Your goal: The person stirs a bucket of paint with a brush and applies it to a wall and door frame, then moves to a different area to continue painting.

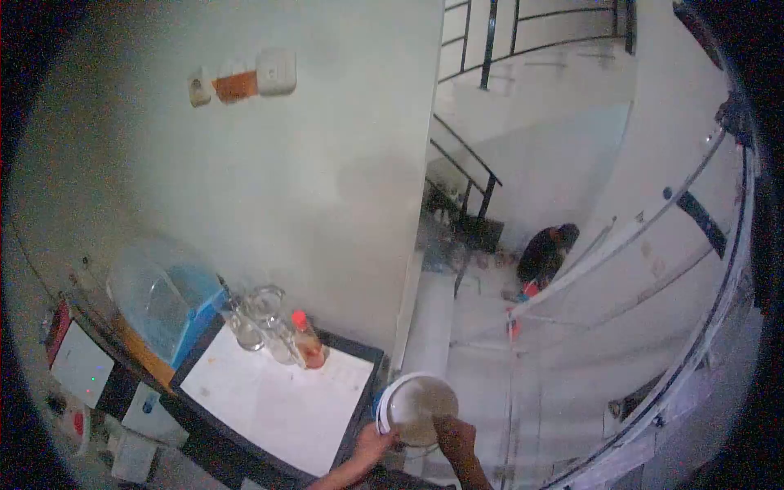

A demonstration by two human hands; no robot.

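A white round bucket (415,406) with murky water inside hangs just past the right edge of a white-topped table (278,400). My left hand (371,447) grips the bucket's near rim from the left. On the near rim to the right rests my right hand (455,433), its fingers over the edge. Both forearms come up from the bottom of the view.
On the table's far edge stand a clear glass jug (265,314), a glass (245,333) and a small bottle with a red cap (307,339). A blue water dispenser (163,302) sits to the left. Stairs with a black railing (465,175) descend ahead; a person (545,255) crouches below.
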